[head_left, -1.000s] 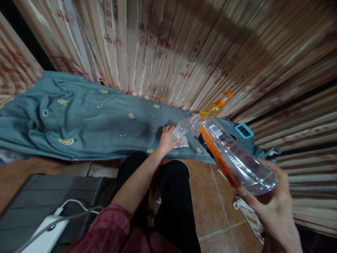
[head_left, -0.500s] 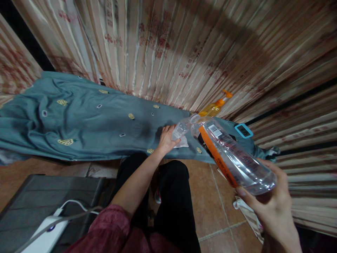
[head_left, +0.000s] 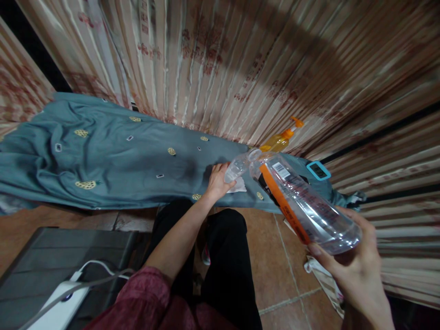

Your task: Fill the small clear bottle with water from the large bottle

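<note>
My right hand (head_left: 357,256) is wrapped round the base of a large clear plastic bottle (head_left: 309,206) with an orange and black label. That bottle is tilted, its neck pointing up and left in the picture. Its mouth meets, or nearly meets, the mouth of a small clear bottle (head_left: 238,166); whether they touch I cannot tell. My left hand (head_left: 219,181) grips the small bottle, fingers and thumb round its lower part. Under it lies a white tissue (head_left: 239,185) on the grey-green cloth (head_left: 144,160). Any liquid flow between the mouths is not visible.
Behind the bottles stands an amber pump bottle (head_left: 280,141) with an orange top. A blue-framed digital timer (head_left: 318,171) sits to the right. Pleated curtains (head_left: 213,64) rise at the back. At lower left a white power bank (head_left: 60,305) with cables rests on a dark stool (head_left: 34,256).
</note>
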{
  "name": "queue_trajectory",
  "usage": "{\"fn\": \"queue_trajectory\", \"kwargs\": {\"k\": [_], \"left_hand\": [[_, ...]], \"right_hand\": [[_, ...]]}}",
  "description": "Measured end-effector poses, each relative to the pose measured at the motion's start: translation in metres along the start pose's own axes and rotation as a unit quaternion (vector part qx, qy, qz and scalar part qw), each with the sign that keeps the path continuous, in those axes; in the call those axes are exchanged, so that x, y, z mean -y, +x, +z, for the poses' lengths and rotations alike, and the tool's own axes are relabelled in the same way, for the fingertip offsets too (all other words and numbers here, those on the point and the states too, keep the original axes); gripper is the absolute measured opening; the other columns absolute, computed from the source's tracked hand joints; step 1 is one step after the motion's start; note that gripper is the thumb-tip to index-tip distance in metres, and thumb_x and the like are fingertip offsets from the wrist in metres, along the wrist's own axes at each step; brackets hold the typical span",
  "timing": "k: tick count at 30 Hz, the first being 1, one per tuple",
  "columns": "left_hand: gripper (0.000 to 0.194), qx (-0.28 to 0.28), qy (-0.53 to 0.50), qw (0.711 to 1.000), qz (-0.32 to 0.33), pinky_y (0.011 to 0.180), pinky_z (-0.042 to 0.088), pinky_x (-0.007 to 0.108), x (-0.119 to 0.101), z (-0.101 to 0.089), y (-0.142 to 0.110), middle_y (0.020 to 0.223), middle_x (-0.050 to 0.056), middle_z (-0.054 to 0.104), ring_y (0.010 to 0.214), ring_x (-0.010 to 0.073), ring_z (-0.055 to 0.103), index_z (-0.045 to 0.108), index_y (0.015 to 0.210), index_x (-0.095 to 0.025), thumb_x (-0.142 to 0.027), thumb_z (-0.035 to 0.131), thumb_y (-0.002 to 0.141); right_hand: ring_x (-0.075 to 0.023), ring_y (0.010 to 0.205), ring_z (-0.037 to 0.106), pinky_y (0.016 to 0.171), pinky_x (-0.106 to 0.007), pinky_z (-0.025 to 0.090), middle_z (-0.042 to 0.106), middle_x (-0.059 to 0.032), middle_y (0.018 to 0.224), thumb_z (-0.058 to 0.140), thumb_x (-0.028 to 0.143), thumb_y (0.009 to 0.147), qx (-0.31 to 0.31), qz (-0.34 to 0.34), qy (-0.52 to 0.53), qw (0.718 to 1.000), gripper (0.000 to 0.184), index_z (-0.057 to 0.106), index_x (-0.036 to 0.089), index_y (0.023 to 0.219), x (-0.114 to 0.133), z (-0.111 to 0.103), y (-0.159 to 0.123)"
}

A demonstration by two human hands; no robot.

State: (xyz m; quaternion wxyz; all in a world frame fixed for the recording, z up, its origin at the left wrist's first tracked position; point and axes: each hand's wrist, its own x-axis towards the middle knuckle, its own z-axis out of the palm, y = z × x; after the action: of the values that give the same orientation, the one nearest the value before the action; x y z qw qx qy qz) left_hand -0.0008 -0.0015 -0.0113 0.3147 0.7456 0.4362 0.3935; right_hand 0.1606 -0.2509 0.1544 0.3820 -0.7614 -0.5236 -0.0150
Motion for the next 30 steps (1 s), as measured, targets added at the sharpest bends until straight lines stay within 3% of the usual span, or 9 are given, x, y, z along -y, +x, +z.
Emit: {"fn": "queue_trajectory", "kwargs": {"k": [22,30], "left_hand": [[0.063,0.015,-0.002,1.000,-0.010,0.111,0.046,0.046,-0.0031,-0.0041,-0.0006,0.126,0.010,0.068,0.121,0.0306,0.061,0.058,0.132,-0.019,-0.027,0.081,0.073],[0.063,0.007,-0.005,1.000,-0.009,0.110,0.047,0.047,-0.0015,-0.0025,-0.0005,0.125,0.010,0.068,0.120,0.0314,0.061,0.059,0.130,-0.020,-0.025,0.082,0.071]], "right_hand": [[-0.0277,0.098,0.068,0.082,-0.041,0.058,0.064,-0.0096,0.119,0.084,0.059,0.063,0.003,0.006,-0.009,1.000,0.082,0.053,0.023,0.131,0.0070,0.0006,0.0014],[-0.0290,0.102,0.068,0.087,-0.043,0.058,0.064,-0.0103,0.121,0.084,0.060,0.064,0.006,-0.009,-0.005,1.000,0.082,0.052,0.024,0.130,0.0089,0.0012,0.0034]]}}
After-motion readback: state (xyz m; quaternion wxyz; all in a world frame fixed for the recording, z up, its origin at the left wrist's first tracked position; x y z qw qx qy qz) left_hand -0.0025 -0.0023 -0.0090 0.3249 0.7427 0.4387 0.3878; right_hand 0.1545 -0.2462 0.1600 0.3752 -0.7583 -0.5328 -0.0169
